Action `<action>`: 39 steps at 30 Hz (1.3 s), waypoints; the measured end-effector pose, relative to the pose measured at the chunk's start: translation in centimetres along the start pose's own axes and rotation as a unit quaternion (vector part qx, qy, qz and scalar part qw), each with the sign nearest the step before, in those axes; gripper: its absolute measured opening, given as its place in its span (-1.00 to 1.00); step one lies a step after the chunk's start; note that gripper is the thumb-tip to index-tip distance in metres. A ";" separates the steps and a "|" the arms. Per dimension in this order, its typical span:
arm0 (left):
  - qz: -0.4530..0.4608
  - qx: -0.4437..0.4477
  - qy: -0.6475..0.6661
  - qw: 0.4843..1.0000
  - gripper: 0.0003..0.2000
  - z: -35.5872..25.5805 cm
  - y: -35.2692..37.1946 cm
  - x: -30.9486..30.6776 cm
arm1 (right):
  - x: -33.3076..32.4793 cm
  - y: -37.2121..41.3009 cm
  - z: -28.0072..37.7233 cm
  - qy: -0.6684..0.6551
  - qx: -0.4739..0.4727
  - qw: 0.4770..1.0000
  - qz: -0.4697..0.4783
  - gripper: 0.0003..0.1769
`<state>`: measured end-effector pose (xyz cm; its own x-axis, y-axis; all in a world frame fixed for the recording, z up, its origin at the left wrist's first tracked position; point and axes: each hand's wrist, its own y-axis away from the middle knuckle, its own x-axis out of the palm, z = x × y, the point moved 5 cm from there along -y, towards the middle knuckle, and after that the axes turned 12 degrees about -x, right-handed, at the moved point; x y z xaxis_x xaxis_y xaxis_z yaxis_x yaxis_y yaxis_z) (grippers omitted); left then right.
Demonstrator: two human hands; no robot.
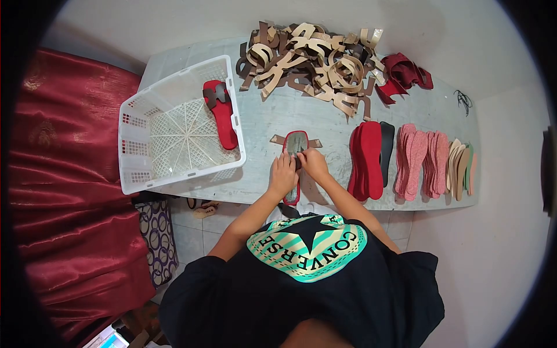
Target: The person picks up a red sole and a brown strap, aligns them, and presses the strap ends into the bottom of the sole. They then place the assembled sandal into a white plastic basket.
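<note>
A sandal sole (297,138) lies on the table in front of me, grey face up with a red rim. The brown ends of a strap (314,143) stick out from under it on both sides. My left hand (283,175) grips the sole along its left edge, fingers close together. On the right edge, my right hand (314,165) has its fingers bent in a pinch over the middle of the sole. Something small and dark shows at those fingertips, too hidden to name.
A white plastic basket (191,180) at left holds a red sandal (224,120). Beige and brown straps (313,64) are heaped at the back, beside dark red straps (403,75). Red soles (366,159), pink soles (411,159) and other soles (461,168) stand in rows at right.
</note>
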<state>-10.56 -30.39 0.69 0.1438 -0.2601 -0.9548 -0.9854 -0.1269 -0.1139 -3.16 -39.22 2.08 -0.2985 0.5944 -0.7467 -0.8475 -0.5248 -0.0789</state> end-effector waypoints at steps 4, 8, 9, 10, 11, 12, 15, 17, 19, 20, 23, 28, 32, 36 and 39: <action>-0.016 -0.029 0.105 0.994 -0.50 0.6 -0.1 -1.0 | 0.9 -0.4 0.4 0.024 -0.006 0.999 0.036 -0.68; -0.016 -0.045 0.120 0.992 -0.54 0.7 -0.1 -1.5 | 1.6 -0.4 0.7 0.041 -0.005 0.997 0.066 -0.70; -0.005 -0.050 0.112 0.992 -0.54 0.7 -0.1 -1.5 | 1.8 -0.4 0.9 0.047 -0.001 0.996 0.076 -0.70; 0.006 -0.055 0.105 0.993 -0.54 0.8 0.0 -1.4 | 1.9 -0.4 1.0 0.053 0.004 0.995 0.085 -0.71; 0.005 -0.055 0.104 0.993 -0.54 0.8 0.0 -1.4 | 1.8 -0.4 1.1 0.052 0.004 0.995 0.085 -0.71; 0.008 -0.060 0.110 0.992 -0.55 0.9 0.0 -1.4 | 1.9 -0.4 1.1 0.052 0.006 0.994 0.091 -0.71; 0.012 -0.064 0.123 0.990 -0.56 0.9 0.0 -1.3 | 2.3 -0.5 1.0 0.055 0.011 0.993 0.101 -0.72; 0.011 -0.065 0.129 0.989 -0.56 1.0 -0.1 -1.2 | 2.6 -0.5 1.0 0.056 0.010 0.993 0.106 -0.73; 0.010 -0.069 0.139 0.988 -0.57 1.1 -0.1 -1.3 | 2.8 -0.5 1.1 0.057 0.003 0.992 0.109 -0.79; 0.011 -0.069 0.137 0.988 -0.57 1.2 0.0 -1.3 | 2.9 -0.5 1.2 0.055 0.003 0.993 0.108 -0.79; 0.022 -0.077 0.154 0.985 -0.57 1.4 0.1 -1.2 | 3.8 0.0 1.3 0.082 -0.041 0.980 0.176 -0.82; 0.050 -0.104 0.181 0.977 -0.55 2.1 0.5 -0.4 | 2.6 0.7 2.2 0.095 -0.055 0.963 0.245 -0.66; 0.056 -0.126 0.198 0.970 -0.57 2.5 0.5 -0.1 | 1.7 1.5 2.1 0.075 -0.070 0.971 0.215 -0.63; 0.045 -0.169 0.198 0.965 -0.65 2.8 0.3 -0.1 | 2.6 2.0 1.6 0.104 -0.093 0.972 0.188 -0.61; 0.038 -0.221 0.218 0.950 -0.69 3.2 -0.2 0.4 | 2.6 2.2 1.7 0.134 -0.105 0.968 0.186 -0.60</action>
<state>-10.65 -27.38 -0.53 0.1936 -0.6443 -0.7399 -0.8732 -0.4569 0.1695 -6.59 -37.77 1.08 -0.4185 0.1757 -0.8911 -0.5863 -0.8015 0.1173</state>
